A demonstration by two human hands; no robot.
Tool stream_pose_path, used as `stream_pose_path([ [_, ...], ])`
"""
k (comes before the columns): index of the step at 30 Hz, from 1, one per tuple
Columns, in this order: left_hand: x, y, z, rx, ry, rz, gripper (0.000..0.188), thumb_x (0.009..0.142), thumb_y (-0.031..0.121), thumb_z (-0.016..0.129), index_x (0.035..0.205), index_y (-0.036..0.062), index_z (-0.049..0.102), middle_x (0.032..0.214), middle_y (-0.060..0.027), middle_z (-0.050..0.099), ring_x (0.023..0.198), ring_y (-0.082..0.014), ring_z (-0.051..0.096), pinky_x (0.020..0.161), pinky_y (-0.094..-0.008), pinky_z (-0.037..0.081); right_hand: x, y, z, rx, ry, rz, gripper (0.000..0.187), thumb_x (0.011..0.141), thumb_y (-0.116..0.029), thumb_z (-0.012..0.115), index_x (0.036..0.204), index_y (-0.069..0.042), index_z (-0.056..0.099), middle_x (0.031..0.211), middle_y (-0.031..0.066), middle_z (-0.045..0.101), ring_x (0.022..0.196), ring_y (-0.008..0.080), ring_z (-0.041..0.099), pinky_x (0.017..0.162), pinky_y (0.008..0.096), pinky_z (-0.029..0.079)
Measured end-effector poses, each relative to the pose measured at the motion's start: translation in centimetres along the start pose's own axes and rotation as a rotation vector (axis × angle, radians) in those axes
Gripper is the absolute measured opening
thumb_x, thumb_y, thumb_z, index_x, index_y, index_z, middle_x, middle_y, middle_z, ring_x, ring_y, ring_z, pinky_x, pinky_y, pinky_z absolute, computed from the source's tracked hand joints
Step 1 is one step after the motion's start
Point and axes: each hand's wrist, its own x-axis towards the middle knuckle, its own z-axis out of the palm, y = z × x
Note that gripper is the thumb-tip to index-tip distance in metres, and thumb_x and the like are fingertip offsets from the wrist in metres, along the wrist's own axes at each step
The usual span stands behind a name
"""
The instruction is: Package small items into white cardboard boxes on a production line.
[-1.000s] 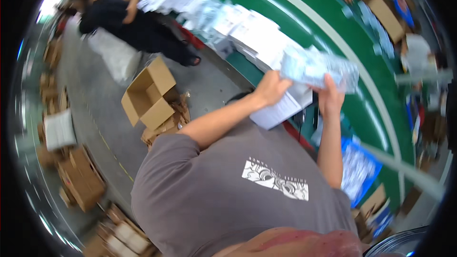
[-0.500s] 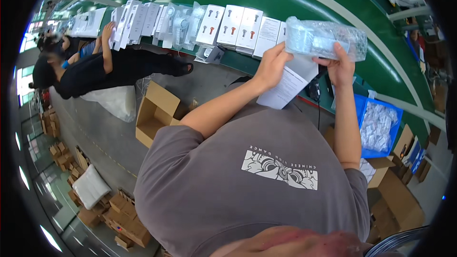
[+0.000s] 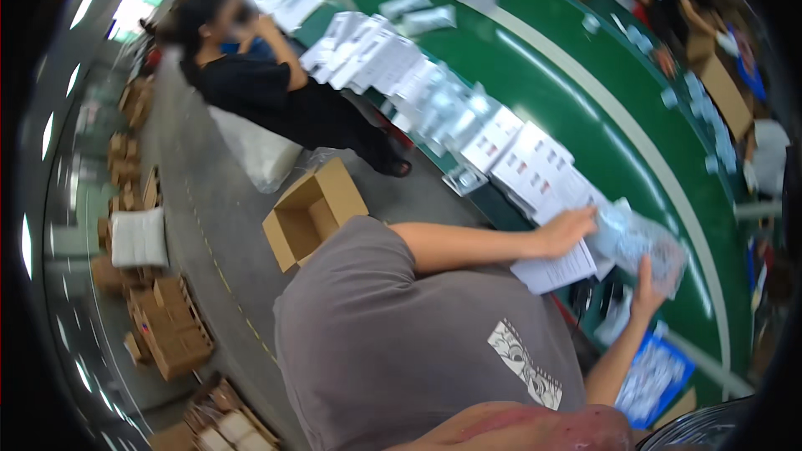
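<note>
A clear bubble-wrap package (image 3: 622, 238) with a pale blue item inside is held out over the green work surface, between my two hands. My left hand (image 3: 570, 232) is closed, its fingertips pinching the left end of the package. Gripping the package's right, near end is my right hand (image 3: 647, 291), thumb showing on the front and the other fingers mostly hidden. Below my left hand hangs a white printed sheet (image 3: 555, 271), partly covered by that hand; what holds it I cannot tell. Motion blurs the picture a little.
White printed boxes (image 3: 532, 169) and bubble-wrapped packages (image 3: 447, 108) line the green table (image 3: 576, 83). A blue bin (image 3: 656, 376) of small bagged items is by my right forearm. An open carton (image 3: 313, 213) stands on the floor at left, near a co-worker in black (image 3: 251, 83).
My head view has turned, so the row of boxes now slants down to the right. Both hands still hold the package, which appears lower and tilted downward at its right end.
</note>
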Motion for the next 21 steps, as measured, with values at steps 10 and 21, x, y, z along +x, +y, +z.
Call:
stream_pose_path([
  [10,0.0,2.1,-0.6,-0.207,-0.025,0.015,0.053,0.099,0.018,0.043,0.145,-0.0075,0.040,0.142,-0.0199,0.052,0.133,-0.0245,0.048,0.112,-0.0332,0.034,7.2,-6.5,0.3,0.168,-0.560,0.173,0.060,0.083,-0.009,0.075,0.136,0.003,0.050,0.129,0.0121,0.057,0.116,0.0213,0.056,0.102,0.0350,0.044],
  [21,-1.2,-0.4,-3.2,-0.235,0.020,-0.063,0.057,0.105,0.030,0.043,0.150,-0.0043,0.035,0.146,-0.0197,0.049,0.136,-0.0248,0.045,0.114,-0.0330,0.033,5.6,-7.3,10.1,-0.328,-1.051,0.168,0.048,0.092,-0.025,0.067,0.128,0.004,0.055,0.109,0.0176,0.067,0.101,0.0235,0.064,0.085,0.0319,0.051],
])
